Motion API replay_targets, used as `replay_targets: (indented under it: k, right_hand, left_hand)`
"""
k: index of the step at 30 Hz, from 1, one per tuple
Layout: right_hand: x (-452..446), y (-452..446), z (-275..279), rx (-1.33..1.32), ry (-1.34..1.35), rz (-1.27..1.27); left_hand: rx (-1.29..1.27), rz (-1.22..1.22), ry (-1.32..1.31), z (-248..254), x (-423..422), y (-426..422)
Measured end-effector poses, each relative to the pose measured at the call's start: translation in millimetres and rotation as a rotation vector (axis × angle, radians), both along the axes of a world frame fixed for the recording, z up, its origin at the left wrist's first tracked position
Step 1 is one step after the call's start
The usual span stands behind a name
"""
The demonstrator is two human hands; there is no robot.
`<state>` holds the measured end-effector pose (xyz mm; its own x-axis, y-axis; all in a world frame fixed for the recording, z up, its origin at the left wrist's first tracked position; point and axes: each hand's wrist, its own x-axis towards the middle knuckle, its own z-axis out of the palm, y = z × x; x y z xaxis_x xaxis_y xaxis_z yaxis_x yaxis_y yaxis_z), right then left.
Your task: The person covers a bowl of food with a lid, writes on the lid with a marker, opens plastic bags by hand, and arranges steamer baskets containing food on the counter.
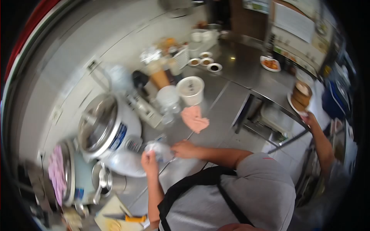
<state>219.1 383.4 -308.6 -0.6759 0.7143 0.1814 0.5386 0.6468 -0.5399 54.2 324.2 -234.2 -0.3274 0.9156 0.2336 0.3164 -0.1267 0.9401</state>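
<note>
My left hand (150, 162) pinches a clear plastic bag (161, 151) over the steel counter. At the bag's right edge my right hand (185, 149) is closed on it, though motion blur hides the fingertips. A larger puffed plastic bag (125, 163) lies just left of my left hand, against the white rice cooker (129, 127). Beyond my hands rests a crumpled pink cloth (195, 118), in front of a lidded white tub (190, 91).
Steel pot (120, 184), pink-purple cloth (58, 175) and cutting board with an orange-handled knife (135, 218) lie left. Sauce bowls (214, 67) stand farther back. At right, another person's hand (308, 118) holds a plate with bamboo steamers (301, 96).
</note>
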Motion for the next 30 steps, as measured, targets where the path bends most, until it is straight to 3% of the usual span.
replay_targets:
  k: [1, 4, 6, 8, 11, 14, 20, 30]
  right_hand:
    - [2, 0, 5, 0.052, 0.058, -0.005]
    - [17, 14, 27, 0.142, 0.037, -0.269]
    - [31, 41, 7, 0.289, -0.100, -0.543]
    - [54, 56, 3, -0.004, -0.268, -0.748]
    - [81, 42, -20, 0.166, -0.202, -0.753]
    - [90, 46, -34, 0.163, -0.100, -0.648]
    - [91, 47, -21, 0.035, -0.096, -0.647]
    - [91, 46, -35, 0.107, -0.089, -0.674]
  left_hand:
    - [-0.037, 0.011, 0.011, 9, 3, -2]
    - [-0.082, -0.027, 0.314, -47, -31, 8]
    - [0.050, 0.024, 0.503, -41, -18, 5]
    - [0.053, 0.051, 0.589, -28, -4, -2]
    - [0.199, 0.122, 0.734, -23, 4, 0]
    - [0.251, 0.061, 0.665, -13, 8, 3]
    - [0.207, 0.063, 0.585, -13, 11, 8]
    - [0.185, 0.056, 0.578, -25, 15, 13]
